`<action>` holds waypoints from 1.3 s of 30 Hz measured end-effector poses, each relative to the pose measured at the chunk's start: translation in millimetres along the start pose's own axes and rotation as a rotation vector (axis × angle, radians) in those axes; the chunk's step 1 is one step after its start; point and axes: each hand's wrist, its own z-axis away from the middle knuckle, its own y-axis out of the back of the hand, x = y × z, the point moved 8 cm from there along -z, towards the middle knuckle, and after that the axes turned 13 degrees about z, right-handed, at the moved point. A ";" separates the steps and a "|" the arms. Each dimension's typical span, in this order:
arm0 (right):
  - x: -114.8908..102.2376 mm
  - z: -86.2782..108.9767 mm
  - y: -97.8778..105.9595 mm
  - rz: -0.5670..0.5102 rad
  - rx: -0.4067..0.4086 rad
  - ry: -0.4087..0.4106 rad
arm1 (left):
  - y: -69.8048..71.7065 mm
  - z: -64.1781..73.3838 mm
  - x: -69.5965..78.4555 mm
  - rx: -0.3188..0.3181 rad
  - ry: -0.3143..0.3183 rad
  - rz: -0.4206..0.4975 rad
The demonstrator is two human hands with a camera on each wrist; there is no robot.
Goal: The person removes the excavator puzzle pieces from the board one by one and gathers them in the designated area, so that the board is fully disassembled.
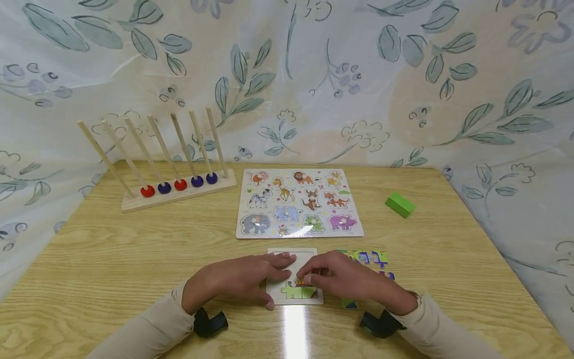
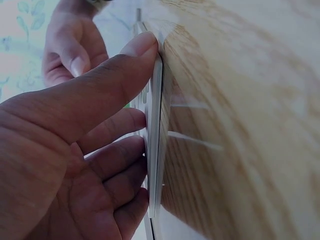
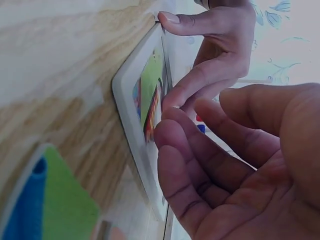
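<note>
My left hand [image 1: 244,276] lies on a small puzzle board [image 1: 279,294] on the table, fingers spread over its left part. In the left wrist view its thumb [image 2: 142,45] rests at the board's edge. Over the board's right side, the fingertips of my right hand [image 1: 347,279] touch a small red-and-yellow patterned area [image 3: 151,117] beside a green puzzle piece [image 1: 296,291]. The thumb stands apart from those fingers in the right wrist view, with nothing visible between them. Loose puzzle pieces [image 1: 378,257] lie to the right, partly hidden under the right hand.
Behind the small board lies a large animal peg puzzle [image 1: 298,204]. A wooden peg stand [image 1: 179,192] with red and blue beads is at the back left. A green block [image 1: 400,205] sits at the right. A floral cloth [image 1: 287,85] hangs behind the table.
</note>
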 end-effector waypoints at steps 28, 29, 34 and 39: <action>-0.2 -1.9 -6.8 -0.050 0.003 0.081 | -1.8 0.5 -3.2 -0.016 0.015 0.030; -1.0 -2.3 -6.6 -0.050 0.006 0.083 | -1.7 0.6 -3.3 -0.015 0.016 0.031; -5.4 -6.1 -7.5 -0.051 0.018 0.127 | -0.9 1.1 -2.9 -0.015 0.017 0.030; -10.3 -8.1 -8.9 -0.033 0.025 0.191 | -0.4 0.2 -2.5 -0.017 0.007 0.032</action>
